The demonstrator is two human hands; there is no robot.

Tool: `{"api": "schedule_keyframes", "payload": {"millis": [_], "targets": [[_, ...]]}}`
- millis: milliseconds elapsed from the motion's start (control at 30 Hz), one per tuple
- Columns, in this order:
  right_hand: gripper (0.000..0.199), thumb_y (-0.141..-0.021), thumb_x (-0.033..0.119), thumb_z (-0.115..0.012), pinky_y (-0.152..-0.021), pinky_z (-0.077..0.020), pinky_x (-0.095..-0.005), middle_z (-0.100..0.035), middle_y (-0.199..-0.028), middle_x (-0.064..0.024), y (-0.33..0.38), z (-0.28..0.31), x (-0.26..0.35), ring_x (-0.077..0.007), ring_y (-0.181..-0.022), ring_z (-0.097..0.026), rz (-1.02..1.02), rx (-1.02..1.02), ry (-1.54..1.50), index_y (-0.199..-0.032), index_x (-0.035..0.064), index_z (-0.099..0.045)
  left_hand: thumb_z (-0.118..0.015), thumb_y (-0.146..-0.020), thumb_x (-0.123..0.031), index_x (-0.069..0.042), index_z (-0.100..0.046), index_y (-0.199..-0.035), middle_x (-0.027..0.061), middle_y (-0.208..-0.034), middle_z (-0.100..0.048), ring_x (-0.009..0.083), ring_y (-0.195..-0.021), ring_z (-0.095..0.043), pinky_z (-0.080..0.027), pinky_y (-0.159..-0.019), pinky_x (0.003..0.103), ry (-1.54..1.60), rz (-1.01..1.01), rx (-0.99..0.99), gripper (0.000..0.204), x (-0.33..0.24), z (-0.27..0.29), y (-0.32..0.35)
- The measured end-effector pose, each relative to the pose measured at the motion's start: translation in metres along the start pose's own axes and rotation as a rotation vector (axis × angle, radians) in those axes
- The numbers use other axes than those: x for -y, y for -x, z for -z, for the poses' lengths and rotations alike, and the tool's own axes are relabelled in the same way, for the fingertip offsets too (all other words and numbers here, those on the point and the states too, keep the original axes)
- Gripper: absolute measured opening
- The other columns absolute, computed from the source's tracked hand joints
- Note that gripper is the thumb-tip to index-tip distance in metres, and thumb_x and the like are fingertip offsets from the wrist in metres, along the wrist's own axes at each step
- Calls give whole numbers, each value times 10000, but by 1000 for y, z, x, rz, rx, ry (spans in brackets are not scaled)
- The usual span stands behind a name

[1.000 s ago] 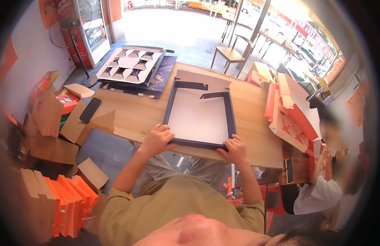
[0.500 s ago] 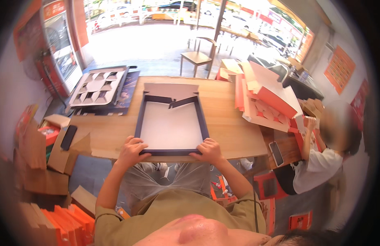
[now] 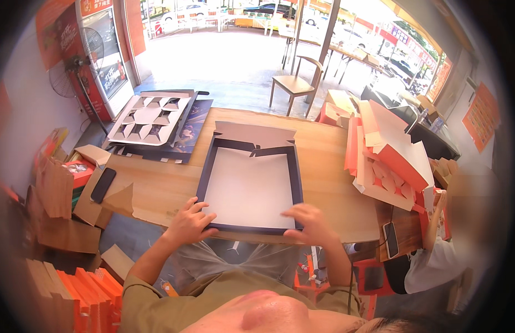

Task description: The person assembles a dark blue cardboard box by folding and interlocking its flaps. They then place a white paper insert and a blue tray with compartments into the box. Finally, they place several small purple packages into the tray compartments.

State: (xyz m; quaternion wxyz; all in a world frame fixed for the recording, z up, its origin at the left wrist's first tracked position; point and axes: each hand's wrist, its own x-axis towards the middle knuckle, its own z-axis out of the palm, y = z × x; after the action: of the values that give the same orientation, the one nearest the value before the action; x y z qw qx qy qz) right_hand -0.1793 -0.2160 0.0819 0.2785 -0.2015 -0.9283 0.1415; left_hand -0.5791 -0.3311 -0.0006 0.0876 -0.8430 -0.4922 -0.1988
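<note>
A shallow dark-blue cardboard box [image 3: 248, 188] with a white inside lies on the table in front of me. Its far end wall is unfolded and stands out as a grey-brown flap [image 3: 255, 133], with two dark side tabs bent inward before it. My left hand [image 3: 191, 223] grips the near left corner, fingers over the wall and thumb along the front edge. Over the near right corner, my right hand [image 3: 313, 223] has its fingers stretched out and thumb apart, slightly blurred. Whether it touches the wall I cannot tell.
Folded white trays with cut-outs [image 3: 152, 117] lie on a dark printed sheet [image 3: 193, 130] at far left. Orange-and-white boxes [image 3: 390, 161] pile up at right, beside a person's arm [image 3: 433, 227]. A black phone [image 3: 104, 185] rests at left, another phone [image 3: 390, 240] at right.
My right hand has loosened from the near right corner and its fingers have straightened. My left hand stays at its corner. The whole view has shifted, and the box appears lower and further right.
</note>
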Motion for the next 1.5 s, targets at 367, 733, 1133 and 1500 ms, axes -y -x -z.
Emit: {"api": "schedule_keyframes", "payload": {"millis": [367,733,1133,1500], "targets": [[403,-965,216,-817,-982,-567,-407,-775,-1200,-130,-151,30,-115,-278,-1137,-734,-242,11,-61,-1324,56,-729,-804,-917,-490,-103,-749,-1243,79,-914,-733,323,-1293,-636,-391,-1219,576,68,-10,56,509,-13,31,-16],[475,-885,118,-791,-1047,-555,-389,-717,-1328,-114,-171,-3,-158,-256,-1157,-682,-218,228,-118,-1350,54,-720,-753,-954,-138,-52,-757,-1198,115,-974,-749,290,-890,-727,-580,-826,404,336,101,-20,259,101,38,-176],[306,-1001,72,-698,-932,-575,-469,-741,-1181,-134,-173,-61,-202,-372,-1044,-724,-83,185,67,-1305,93,-734,-649,-958,-39,-87,-777,-1232,184,-1081,-785,392,-1050,-733,-574,-938,485,252,81,244,306,139,-64,-252],[246,-1013,22,-631,-903,-570,-488,-746,-1109,-164,-177,-75,-196,-400,-1029,-717,-120,48,3,-1228,45,-748,-648,-948,-27,-86,-803,-1136,155,-1001,-787,385,-976,-735,-569,-873,491,303,49,200,251,149,-69,-238]]}}
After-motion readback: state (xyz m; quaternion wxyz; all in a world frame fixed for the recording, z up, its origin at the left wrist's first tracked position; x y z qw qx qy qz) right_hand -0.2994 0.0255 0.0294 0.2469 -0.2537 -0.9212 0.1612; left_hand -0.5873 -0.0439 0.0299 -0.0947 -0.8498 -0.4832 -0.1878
